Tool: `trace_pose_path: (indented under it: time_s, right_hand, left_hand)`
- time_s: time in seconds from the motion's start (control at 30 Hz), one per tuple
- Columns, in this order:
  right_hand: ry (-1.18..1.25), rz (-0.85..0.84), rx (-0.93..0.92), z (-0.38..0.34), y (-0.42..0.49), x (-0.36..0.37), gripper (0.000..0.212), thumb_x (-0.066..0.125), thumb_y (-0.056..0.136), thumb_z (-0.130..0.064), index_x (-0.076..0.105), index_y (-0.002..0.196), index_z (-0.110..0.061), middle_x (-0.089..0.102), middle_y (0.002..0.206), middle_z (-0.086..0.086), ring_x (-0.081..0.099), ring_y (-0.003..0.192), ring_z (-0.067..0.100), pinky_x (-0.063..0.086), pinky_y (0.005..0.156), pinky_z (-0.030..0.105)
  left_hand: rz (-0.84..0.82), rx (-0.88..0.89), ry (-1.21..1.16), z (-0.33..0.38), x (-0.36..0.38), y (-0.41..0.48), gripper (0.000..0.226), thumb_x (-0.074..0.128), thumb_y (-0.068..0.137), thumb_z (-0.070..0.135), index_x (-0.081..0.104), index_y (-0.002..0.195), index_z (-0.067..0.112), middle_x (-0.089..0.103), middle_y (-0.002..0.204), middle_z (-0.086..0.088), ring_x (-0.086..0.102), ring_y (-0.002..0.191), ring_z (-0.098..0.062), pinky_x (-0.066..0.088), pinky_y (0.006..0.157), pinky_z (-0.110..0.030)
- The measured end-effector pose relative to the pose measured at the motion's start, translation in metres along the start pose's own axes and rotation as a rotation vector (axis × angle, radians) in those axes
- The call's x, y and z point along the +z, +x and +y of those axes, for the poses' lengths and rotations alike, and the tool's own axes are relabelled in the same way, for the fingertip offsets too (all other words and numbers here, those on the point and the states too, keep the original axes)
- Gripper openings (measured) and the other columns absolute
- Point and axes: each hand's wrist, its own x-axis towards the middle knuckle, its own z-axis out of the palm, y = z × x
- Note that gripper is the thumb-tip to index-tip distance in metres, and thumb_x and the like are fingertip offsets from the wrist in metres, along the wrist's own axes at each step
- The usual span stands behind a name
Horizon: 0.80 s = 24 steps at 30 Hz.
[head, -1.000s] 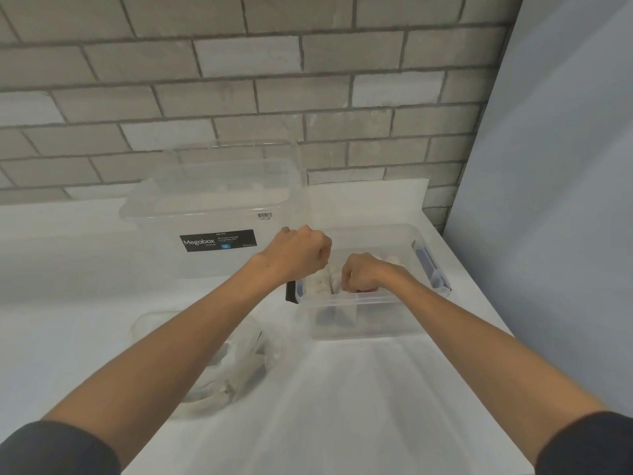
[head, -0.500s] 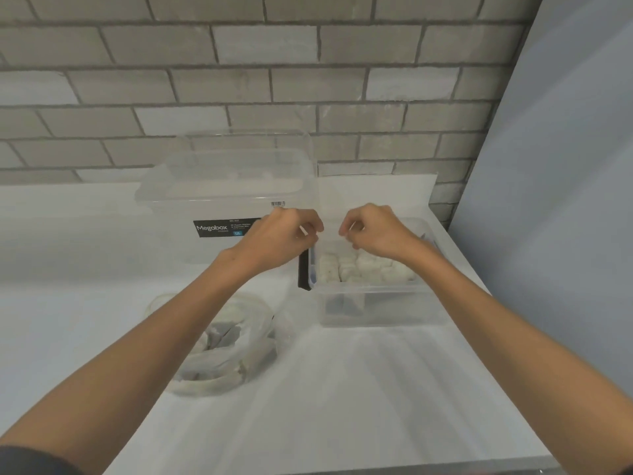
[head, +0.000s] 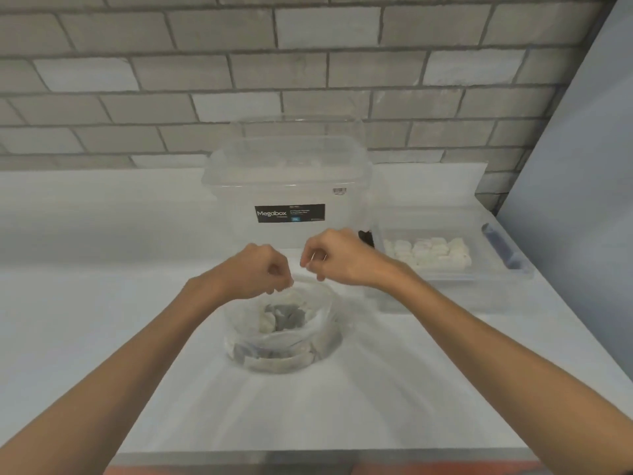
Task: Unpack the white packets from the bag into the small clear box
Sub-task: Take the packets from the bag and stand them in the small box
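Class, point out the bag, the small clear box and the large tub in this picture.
bag [head: 284,364], head view, on its rolled near rim.
small clear box [head: 459,296], head view, on its front wall.
large tub [head: 289,213], head view, on its black label.

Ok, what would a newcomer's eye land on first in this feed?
Both bare hands, left hand and right hand, hover mid-frame with curled fingers over the far rim of a crumpled clear plastic bag; whether they grip it is unclear. To the right, a small clear box holds a layer of white packets, and a large clear tub with a black label stands behind.
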Motion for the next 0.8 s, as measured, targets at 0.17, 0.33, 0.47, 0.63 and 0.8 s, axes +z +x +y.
trace_pose_path:
  time_s: [0.17,0.33,0.47,0.63,0.8]
  right_hand:
    - [-0.035,-0.127,0.041,-0.005,0.015,0.047,0.023,0.049,0.090,-0.005,0.071,0.098,-0.006,0.068,0.087,0.007,0.069,0.077,0.021,0.051,0.067,0.021]
    - [-0.079,-0.172,0.133,0.001,0.032,0.088,0.027,0.050,0.086,-0.004,0.071,0.103,-0.007,0.067,0.112,0.007,0.063,0.096,0.023,0.051,0.079,0.027]
    - [-0.056,-0.161,0.168,0.000,0.038,0.105,0.025,0.049,0.089,-0.003,0.069,0.103,0.000,0.061,0.124,0.009,0.059,0.104,0.025,0.045,0.078,0.026]
    - [0.011,-0.138,0.204,0.002,0.043,0.116,0.014,0.062,0.085,-0.008,0.070,0.092,0.002,0.067,0.098,0.011,0.059,0.079,0.020,0.050,0.075,0.031]
    - [0.045,-0.119,0.202,-0.002,0.040,0.109,0.012,0.064,0.085,-0.005,0.072,0.093,-0.001,0.068,0.102,0.011,0.058,0.081,0.018,0.043,0.071,0.024]
  left_hand:
    - [-0.008,-0.041,0.221,-0.021,0.024,0.001,0.020,0.052,0.085,0.021,0.069,0.085,0.032,0.068,0.097,0.004,0.063,0.092,-0.020,0.052,0.077,-0.034]
    - [0.057,-0.009,0.417,-0.031,0.038,0.003,0.025,0.051,0.089,0.014,0.066,0.105,0.025,0.064,0.108,0.001,0.060,0.098,-0.022,0.043,0.069,-0.030]
    - [0.103,0.002,0.438,-0.039,0.044,0.001,0.027,0.051,0.088,0.008,0.063,0.108,0.020,0.063,0.109,-0.001,0.060,0.098,-0.023,0.045,0.072,-0.032]
    - [0.117,0.000,0.367,-0.047,0.045,-0.002,0.030,0.051,0.086,0.005,0.064,0.111,0.018,0.064,0.110,-0.001,0.060,0.098,-0.022,0.048,0.074,-0.032]
    - [0.124,0.009,0.246,-0.051,0.043,-0.006,0.026,0.054,0.088,0.007,0.066,0.108,0.017,0.066,0.107,-0.001,0.060,0.095,-0.021,0.051,0.079,-0.034]
